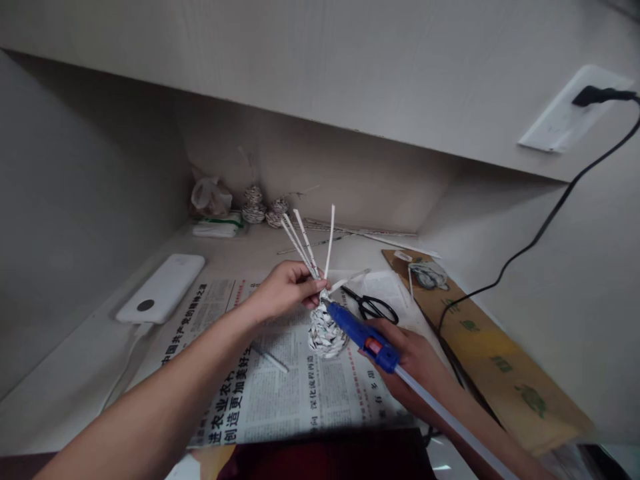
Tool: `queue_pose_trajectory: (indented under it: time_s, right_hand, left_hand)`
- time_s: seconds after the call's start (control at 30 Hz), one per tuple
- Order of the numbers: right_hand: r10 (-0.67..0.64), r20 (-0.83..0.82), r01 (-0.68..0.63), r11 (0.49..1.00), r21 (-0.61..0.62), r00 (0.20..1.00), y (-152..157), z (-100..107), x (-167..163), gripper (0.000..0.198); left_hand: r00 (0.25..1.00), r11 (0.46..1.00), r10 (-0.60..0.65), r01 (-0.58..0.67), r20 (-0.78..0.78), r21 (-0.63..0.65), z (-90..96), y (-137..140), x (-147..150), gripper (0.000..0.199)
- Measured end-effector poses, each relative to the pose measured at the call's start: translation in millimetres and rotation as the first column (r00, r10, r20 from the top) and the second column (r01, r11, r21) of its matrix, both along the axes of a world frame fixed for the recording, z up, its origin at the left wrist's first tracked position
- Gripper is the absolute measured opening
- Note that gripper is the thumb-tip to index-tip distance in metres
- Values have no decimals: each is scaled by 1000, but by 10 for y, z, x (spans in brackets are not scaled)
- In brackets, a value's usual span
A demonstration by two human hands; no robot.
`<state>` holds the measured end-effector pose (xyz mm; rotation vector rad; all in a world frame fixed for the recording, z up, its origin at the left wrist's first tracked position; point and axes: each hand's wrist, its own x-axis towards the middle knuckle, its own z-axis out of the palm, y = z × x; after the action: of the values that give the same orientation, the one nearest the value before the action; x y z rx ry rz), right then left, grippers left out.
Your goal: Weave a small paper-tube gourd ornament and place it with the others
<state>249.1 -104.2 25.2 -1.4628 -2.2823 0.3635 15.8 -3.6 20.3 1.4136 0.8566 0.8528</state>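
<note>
My left hand [297, 287] is closed on the top of a woven paper gourd [327, 333], pinching it where several loose paper strips [305, 240] fan upward. The gourd's round body stands on the newspaper [285, 400]. In my right hand [407, 353] is a blue hot glue gun [367, 337], with a long pale glue stick [450, 420] sticking out of its back end. The gun's nozzle is at the gourd's neck, just below my left fingers; whether glue is coming out cannot be seen. Black-handled scissors [375, 308] lie just behind the gun.
At the back left stand two small woven gourds [254, 205] beside a plastic bag [211, 195]. A white power bank [163, 288] lies on the left. Cardboard [480, 340] runs along the right, with a black cord [545, 227] hanging from the wall socket [570, 110]. Paper sticks [370, 233] lie at the back.
</note>
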Motion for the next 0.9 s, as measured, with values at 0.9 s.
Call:
queue_pose_trajectory:
  time_s: [0.9]
  right_hand:
    - [-437,-881,162,897,-412,182,444,-139,-721,27]
  left_hand:
    - [971,941,167,-105,-171,323,-116,-95,78,26]
